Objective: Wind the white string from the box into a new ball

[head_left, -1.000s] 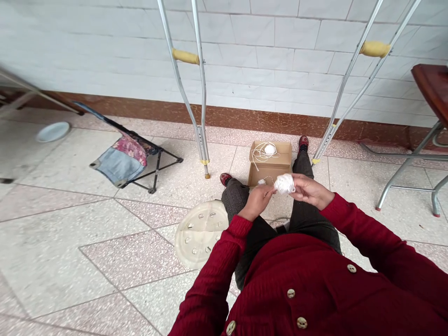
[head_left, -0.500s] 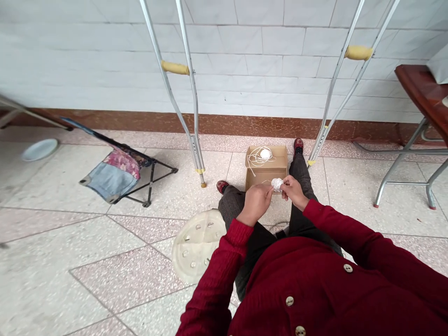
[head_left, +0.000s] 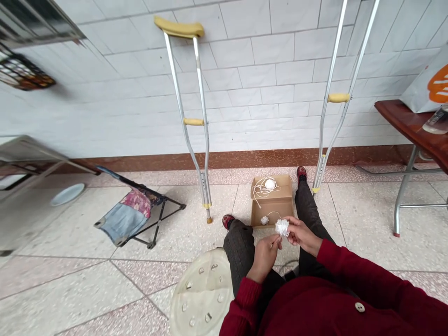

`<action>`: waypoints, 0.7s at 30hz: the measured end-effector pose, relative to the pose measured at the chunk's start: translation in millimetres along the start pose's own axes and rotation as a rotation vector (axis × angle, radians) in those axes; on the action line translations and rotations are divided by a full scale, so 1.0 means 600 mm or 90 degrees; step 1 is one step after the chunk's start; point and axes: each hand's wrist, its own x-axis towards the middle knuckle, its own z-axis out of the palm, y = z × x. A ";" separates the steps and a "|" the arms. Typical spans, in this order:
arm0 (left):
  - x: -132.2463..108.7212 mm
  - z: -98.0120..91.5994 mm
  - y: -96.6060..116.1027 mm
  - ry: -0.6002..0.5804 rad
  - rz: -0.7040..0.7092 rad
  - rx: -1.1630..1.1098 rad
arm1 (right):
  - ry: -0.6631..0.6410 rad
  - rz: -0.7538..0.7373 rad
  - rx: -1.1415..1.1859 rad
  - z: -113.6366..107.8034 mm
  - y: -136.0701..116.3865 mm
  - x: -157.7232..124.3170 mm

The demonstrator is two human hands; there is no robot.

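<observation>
Head cam: R hand [head_left: 301,234] fingers hold white thread ball [head_left: 282,227], at box's [head_left: 257,208] near edge in my view; L hand [head_left: 265,254] fingers pinched narrow below, contents unclear. Step, I judge: winding. Next move req. steady R grip, even tension.

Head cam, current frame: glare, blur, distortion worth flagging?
Head view: soft light, weak shadows; the white string ball in the hands looks nearly washed out, strands hard to separate. Head view, left edge: the basket looks stretched and smeared. Head view, nearer the middle: the box looks sharper.
</observation>
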 end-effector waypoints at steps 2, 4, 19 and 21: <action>-0.003 0.006 -0.002 -0.007 -0.006 -0.001 | -0.004 0.004 -0.002 -0.005 0.005 -0.004; -0.007 0.007 -0.003 -0.007 -0.013 0.006 | -0.009 0.019 -0.005 -0.007 0.009 -0.008; -0.066 0.035 -0.030 -0.064 -0.040 -0.036 | 0.050 0.128 0.061 -0.027 0.071 -0.009; -0.068 0.043 -0.035 -0.066 -0.033 -0.059 | 0.085 0.117 0.107 -0.022 0.058 -0.004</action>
